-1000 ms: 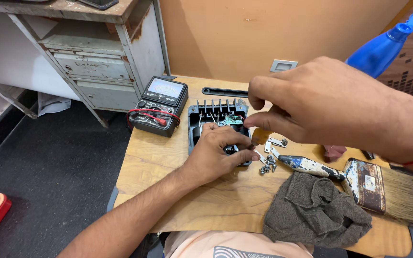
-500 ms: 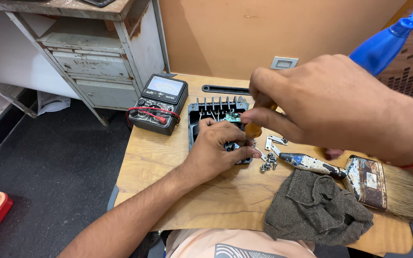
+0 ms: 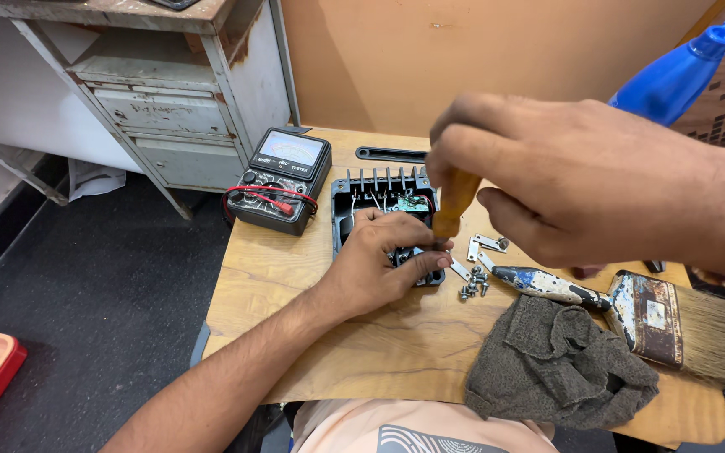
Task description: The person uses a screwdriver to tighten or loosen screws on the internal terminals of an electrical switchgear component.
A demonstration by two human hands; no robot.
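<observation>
A black finned electronic unit (image 3: 372,195) with a small green circuit board lies open on the wooden table (image 3: 362,352). My left hand (image 3: 383,264) rests on its near end, fingers pressing it down. My right hand (image 3: 564,180) hovers above and grips an orange-handled screwdriver (image 3: 455,201), its tip pointing down into the unit beside my left fingers. Several loose screws (image 3: 473,287) and small metal plates (image 3: 488,243) lie just right of the unit.
A black analog multimeter (image 3: 283,178) with red leads sits at the left. A paint-spattered brush (image 3: 623,304) and a grey rag (image 3: 560,362) lie at the right. A blue spray bottle (image 3: 681,71) stands far right; a grey metal desk (image 3: 178,109) stands behind.
My right hand has lifted slightly and turned, so the orange screwdriver handle now shows upright over the unit. The left hand stays on the unit.
</observation>
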